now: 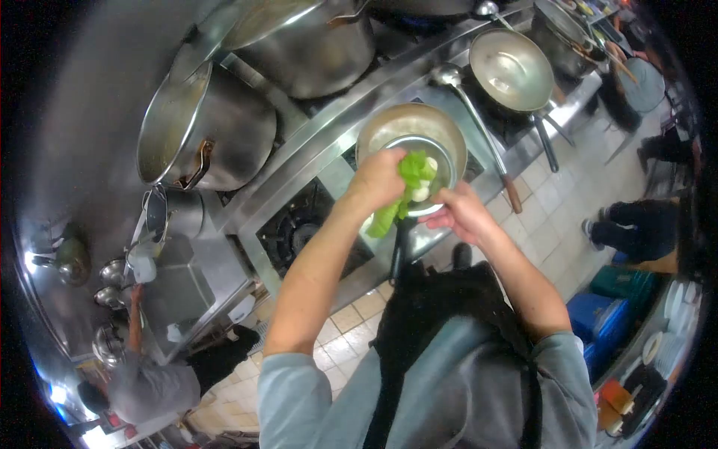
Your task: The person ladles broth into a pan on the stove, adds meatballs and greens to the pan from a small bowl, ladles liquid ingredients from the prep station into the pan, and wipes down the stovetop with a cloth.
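Note:
My left hand (380,179) is closed around bright green leafy vegetables (410,170) at the mouth of a small metal bowl (447,159). Some leaves hang down past the bowl's near rim. White roundish pieces (422,193), whose kind I cannot make out, lie in the bowl beside the leaves. My right hand (458,212) grips the bowl's near right rim, thumb on the edge and fingers below. The bowl is above a wide wok (374,135) on the stove, covering part of it. The wok's dark handle (399,251) points toward me.
A long ladle (479,123) lies right of the wok, near a second wok (511,67). Large steel pots (243,135) stand at the back left, and a bare burner (299,230) is nearer. Co-workers are at the lower left (153,389) and right (632,224).

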Demonstrator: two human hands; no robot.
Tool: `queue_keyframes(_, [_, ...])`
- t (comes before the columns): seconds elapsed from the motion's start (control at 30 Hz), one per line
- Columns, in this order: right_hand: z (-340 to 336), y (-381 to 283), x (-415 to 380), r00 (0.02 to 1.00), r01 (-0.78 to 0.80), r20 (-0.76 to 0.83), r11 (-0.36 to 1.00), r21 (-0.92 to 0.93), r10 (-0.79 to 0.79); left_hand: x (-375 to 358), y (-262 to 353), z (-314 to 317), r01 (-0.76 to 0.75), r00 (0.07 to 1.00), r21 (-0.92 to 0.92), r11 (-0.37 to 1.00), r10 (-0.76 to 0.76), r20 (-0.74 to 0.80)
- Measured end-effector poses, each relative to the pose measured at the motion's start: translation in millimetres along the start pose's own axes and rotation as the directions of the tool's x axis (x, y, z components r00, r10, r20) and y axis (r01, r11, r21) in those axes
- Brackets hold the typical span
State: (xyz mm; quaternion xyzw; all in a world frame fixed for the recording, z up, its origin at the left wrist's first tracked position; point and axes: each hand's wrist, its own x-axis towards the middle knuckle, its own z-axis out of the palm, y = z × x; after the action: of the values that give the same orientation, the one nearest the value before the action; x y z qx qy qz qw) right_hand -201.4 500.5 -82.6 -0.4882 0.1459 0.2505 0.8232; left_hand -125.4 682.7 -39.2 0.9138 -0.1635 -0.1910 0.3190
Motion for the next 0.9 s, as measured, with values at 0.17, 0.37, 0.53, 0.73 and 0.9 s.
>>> queue_keyframes(0.17, [-7, 0, 0, 1.000, -0.013, -0.025, 0.999, 0.045, 0.014, 25, -30, 15, 0.055, 0.974, -0.247, 0.967, -0.107, -0.201])
queue_keyframes(0.37, [-36, 14, 43, 0.993, 0.015, -0.110, 0.970, -0.244, -0.043, -6, -2, -26, 0.104, 0.912, -0.850, 0.517, -0.390, -0.125])
queue_keyframes(0.53, [-41, -4, 77, 0.957, -0.024, -0.194, 0.610, -0.792, -0.214, -33, -28, -43, 0.017, 0.885, -0.899, 0.438, -0.425, -0.190])
queue_keyframes(0.73, [-43, -9, 108, 0.823, 0.036, -0.058, 0.154, -0.987, -0.566, -53, -56, -53, -0.068, 0.849, -0.935, 0.349, -0.472, -0.238])
queue_keyframes(0.9, [-29, -16, 97, 0.724, 0.203, -0.042, 0.271, -0.941, -0.688, -45, -71, -54, -0.101, 0.850, -0.933, 0.345, -0.458, -0.261])
